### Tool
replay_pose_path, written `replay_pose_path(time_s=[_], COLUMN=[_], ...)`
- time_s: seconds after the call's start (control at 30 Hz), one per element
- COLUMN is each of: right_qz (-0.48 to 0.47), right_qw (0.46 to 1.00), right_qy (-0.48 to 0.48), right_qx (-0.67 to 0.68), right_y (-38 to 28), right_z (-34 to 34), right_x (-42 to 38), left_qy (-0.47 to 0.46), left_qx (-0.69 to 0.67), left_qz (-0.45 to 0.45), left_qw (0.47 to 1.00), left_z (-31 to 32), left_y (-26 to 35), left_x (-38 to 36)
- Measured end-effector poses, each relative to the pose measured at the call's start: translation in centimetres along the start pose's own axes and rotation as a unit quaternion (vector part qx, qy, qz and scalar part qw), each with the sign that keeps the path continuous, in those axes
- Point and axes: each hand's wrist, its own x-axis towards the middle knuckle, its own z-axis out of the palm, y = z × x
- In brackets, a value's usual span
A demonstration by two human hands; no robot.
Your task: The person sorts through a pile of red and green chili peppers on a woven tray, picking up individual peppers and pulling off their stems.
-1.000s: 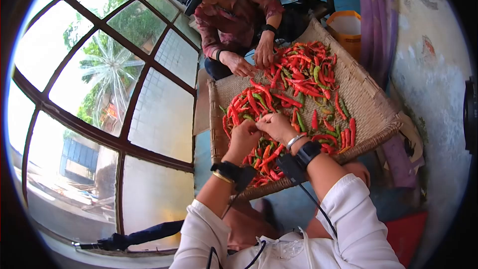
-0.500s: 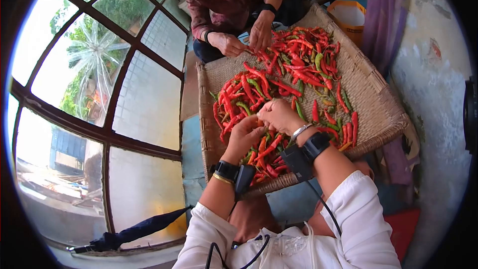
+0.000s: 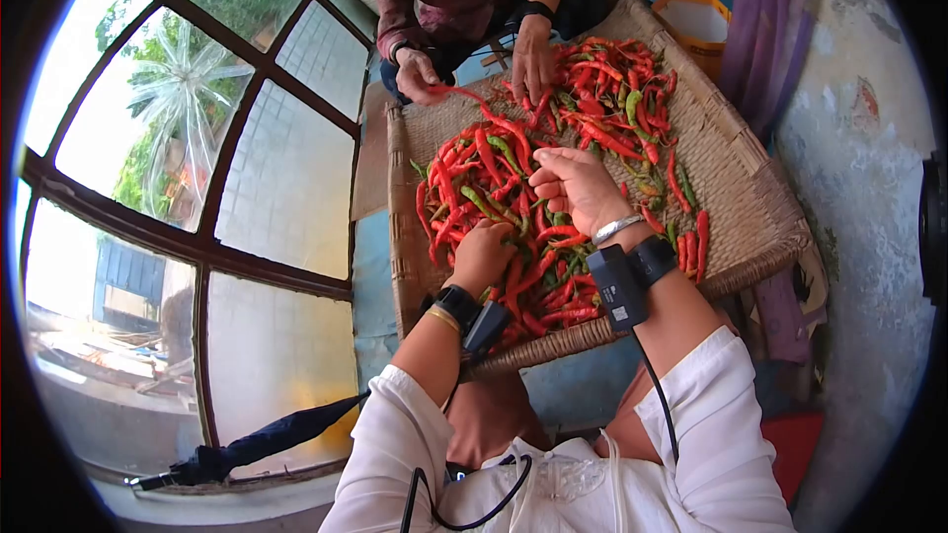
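Observation:
Red chilies (image 3: 484, 163) with some green ones lie heaped in a large woven tray (image 3: 741, 178). My left hand (image 3: 484, 257) rests on the near-left part of the heap, back up; its fingers are hidden among the chilies. Above the middle of the pile, my right hand (image 3: 575, 188) is closed with its fingers curled; what it holds, if anything, is too small to make out. A silver bangle sits on the right wrist.
Across the tray a person (image 3: 459, 0) has both hands at its far edge, one with a red chili. An orange-rimmed bucket (image 3: 696, 25) stands behind right. A dark folded umbrella (image 3: 267, 442) leans by the window at left.
My hands have come apart: the left has gone down into the heap, the right has moved up and right. The other person's one hand has moved left with a chili.

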Motion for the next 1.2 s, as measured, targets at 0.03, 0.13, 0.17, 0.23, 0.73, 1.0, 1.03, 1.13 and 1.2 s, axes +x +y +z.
replay_pose_path(time_s=[0.03, 0.13, 0.17, 0.23, 0.73, 1.0, 1.03, 1.13, 1.2], right_qz=[0.003, -0.007, -0.017, -0.033, -0.146, 0.026, 0.021, 0.014, 0.024], right_qw=[1.000, 0.997, 0.995, 0.991, 0.912, 0.997, 0.998, 1.000, 1.000], right_qy=[-0.009, -0.013, -0.008, 0.004, 0.044, 0.022, -0.007, -0.005, -0.011], right_qx=[-0.027, -0.077, -0.100, -0.132, -0.380, 0.074, 0.051, 0.027, 0.005], right_y=[0.2, 0.5, 0.5, 0.5, 0.9, 0.6, 0.9, 1.5, 1.3], right_z=[0.2, 0.3, 0.4, 0.8, -0.7, 1.7, 1.9, 2.7, 3.1], right_x=[-0.1, -0.5, -0.5, -0.7, 1.2, -0.2, -0.2, -0.7, -1.4], left_qy=[0.000, -0.005, 0.025, 0.054, 0.051, 0.116, 0.117, 0.100, 0.114], left_qx=[0.000, 0.026, -0.008, -0.041, -0.221, -0.203, -0.199, -0.311, -0.258], left_qz=[-0.001, 0.006, 0.003, 0.000, -0.046, -0.068, -0.066, -0.108, -0.108], left_qw=[1.000, 1.000, 1.000, 0.998, 0.973, 0.970, 0.971, 0.939, 0.953], left_z=[0.0, -0.1, -0.3, -0.3, -1.8, -0.5, -0.9, -2.1, -3.8], left_y=[0.0, 0.0, 0.0, -0.2, 0.7, -1.7, -1.9, -2.6, -3.3], left_x=[0.0, 0.1, 0.1, 0.1, -0.4, 0.7, 0.9, 1.7, 2.6])
